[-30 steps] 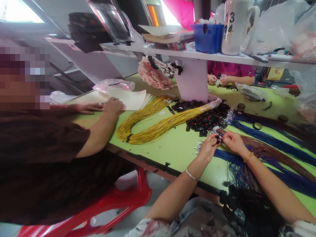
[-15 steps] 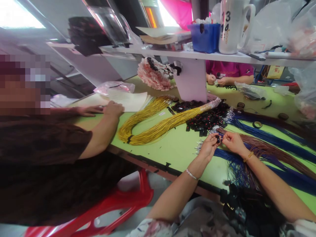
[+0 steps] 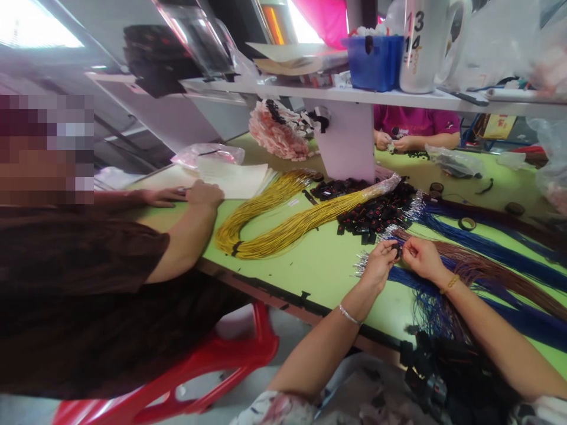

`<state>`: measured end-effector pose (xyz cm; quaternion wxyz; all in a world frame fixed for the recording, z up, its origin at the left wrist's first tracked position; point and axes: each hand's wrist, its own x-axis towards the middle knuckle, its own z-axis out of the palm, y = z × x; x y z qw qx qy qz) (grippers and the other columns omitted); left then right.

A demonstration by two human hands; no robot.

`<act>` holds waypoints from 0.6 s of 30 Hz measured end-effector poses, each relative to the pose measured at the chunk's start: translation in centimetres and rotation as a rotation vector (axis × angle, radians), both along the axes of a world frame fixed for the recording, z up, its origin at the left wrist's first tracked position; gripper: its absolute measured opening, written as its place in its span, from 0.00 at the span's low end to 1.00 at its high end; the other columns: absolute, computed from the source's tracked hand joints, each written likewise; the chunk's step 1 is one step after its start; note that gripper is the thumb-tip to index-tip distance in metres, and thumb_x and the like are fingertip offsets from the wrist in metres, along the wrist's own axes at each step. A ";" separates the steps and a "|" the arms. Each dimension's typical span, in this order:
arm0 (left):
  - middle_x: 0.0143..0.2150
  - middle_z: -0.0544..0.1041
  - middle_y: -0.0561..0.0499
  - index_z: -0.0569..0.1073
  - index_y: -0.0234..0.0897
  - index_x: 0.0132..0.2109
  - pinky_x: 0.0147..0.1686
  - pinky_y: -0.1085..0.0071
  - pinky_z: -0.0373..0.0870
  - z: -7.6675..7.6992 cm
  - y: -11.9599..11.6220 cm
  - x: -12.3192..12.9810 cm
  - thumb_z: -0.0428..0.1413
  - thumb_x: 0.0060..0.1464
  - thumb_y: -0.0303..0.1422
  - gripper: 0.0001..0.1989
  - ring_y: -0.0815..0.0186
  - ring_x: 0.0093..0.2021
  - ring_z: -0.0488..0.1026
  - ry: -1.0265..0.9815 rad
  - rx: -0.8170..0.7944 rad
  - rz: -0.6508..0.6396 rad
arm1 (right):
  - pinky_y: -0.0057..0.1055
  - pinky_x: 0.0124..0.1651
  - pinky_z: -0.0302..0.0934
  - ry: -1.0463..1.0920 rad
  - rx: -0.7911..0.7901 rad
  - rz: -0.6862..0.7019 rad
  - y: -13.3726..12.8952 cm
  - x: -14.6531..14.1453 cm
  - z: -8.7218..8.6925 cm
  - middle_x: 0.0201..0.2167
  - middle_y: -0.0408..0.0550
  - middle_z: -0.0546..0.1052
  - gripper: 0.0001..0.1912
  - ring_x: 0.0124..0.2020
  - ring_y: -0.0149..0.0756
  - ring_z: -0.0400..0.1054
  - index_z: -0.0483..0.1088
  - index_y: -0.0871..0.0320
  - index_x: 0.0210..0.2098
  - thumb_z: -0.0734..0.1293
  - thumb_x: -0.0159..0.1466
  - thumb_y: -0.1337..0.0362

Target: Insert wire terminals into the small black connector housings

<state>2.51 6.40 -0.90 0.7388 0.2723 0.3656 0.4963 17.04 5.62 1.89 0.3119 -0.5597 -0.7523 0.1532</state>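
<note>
A small black connector housing [image 3: 397,251] sits in the fingertips of my left hand [image 3: 379,264], raised a little above the table. Close against its right side, the fingers of my right hand [image 3: 424,258] are pinched together; what they hold is too small to make out. Under and around both hands run bundles of blue wires [image 3: 476,236] and brown wires [image 3: 473,265], with silvery terminals [image 3: 362,262] at their left ends. Just beyond my hands lies a heap of black connector housings [image 3: 365,218]. More black housings [image 3: 447,372] are gathered near my lap.
A tied yellow wire bundle [image 3: 274,236] curves across the green table [image 3: 274,283]. At left a co-worker's arm [image 3: 188,236] rests by papers [image 3: 239,180]. Overhead, a shelf [image 3: 305,90] carries a blue bin [image 3: 374,62] and mug [image 3: 425,53]. Another person's hands [image 3: 394,141] work opposite.
The view has shifted slightly, so most things appear a little farther right. Both hands stay together at the black connector housing, with only small finger movement.
</note>
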 end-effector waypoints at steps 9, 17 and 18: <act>0.32 0.73 0.51 0.75 0.34 0.38 0.36 0.72 0.64 0.3 -0.6 0.4 0.62 0.40 0.26 0.14 0.71 0.31 0.68 0.099 -0.009 0.012 | 0.25 0.25 0.49 0.137 -0.096 0.007 -0.3 0.3 -1.0 0.18 0.41 0.66 0.09 0.20 0.28 0.55 0.64 0.58 0.23 0.60 0.59 0.64; 0.32 0.72 0.51 0.74 0.34 0.38 0.35 0.73 0.64 0.5 -0.4 0.0 0.63 0.39 0.27 0.14 0.72 0.30 0.68 0.053 -0.059 0.019 | 0.24 0.26 0.52 0.190 -0.167 0.061 -0.3 0.2 -0.9 0.21 0.42 0.69 0.09 0.22 0.28 0.58 0.67 0.59 0.27 0.60 0.60 0.63; 0.32 0.72 0.51 0.74 0.34 0.38 0.35 0.72 0.64 0.5 -0.4 -0.1 0.63 0.39 0.27 0.14 0.72 0.30 0.68 0.046 -0.066 0.018 | 0.24 0.26 0.52 0.193 -0.171 0.058 -0.3 0.2 -0.9 0.21 0.42 0.69 0.08 0.22 0.28 0.58 0.67 0.58 0.27 0.60 0.60 0.63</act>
